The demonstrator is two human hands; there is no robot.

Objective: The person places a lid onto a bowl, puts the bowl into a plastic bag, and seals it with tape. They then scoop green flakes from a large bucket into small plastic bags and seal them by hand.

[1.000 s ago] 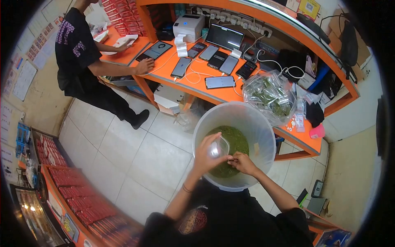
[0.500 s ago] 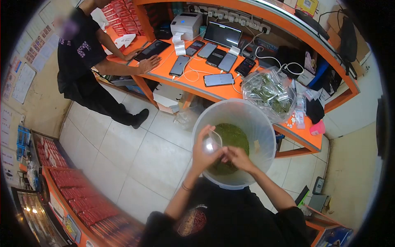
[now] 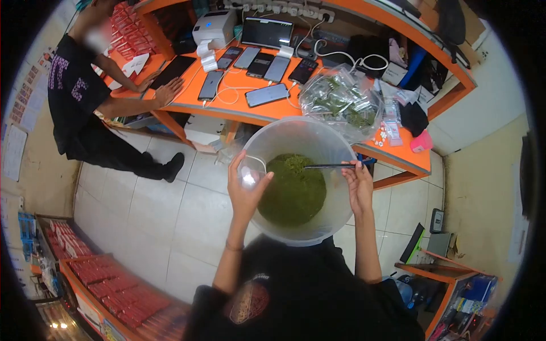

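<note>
A large translucent tub [image 3: 336, 211] stands in front of me, with green, finely chopped stuff [image 3: 293, 196] covering its bottom. My left hand [image 3: 245, 190] is closed around a small clear plastic container [image 3: 252, 172] with a pale rim, over the tub's left side. Between the fingers of my right hand [image 3: 359, 184], at the tub's right rim, is the handle of a black spoon [image 3: 333, 166]. The spoon's far end reaches into a small heap of the green stuff, so its bowl is hidden.
Several phones [image 3: 267, 95] with cables, a laptop [image 3: 267, 32] and a label printer [image 3: 214, 27] stand on the orange desk [image 3: 239, 108]. A plastic bag of small green packets [image 3: 341, 105] lies behind the tub. At left, a person [image 3: 85, 102] leans on the desk.
My hands have moved apart; the right one now holds the black spoon across the tub. The left keeps the clear container. The view has shifted, so the desk sits further left.
</note>
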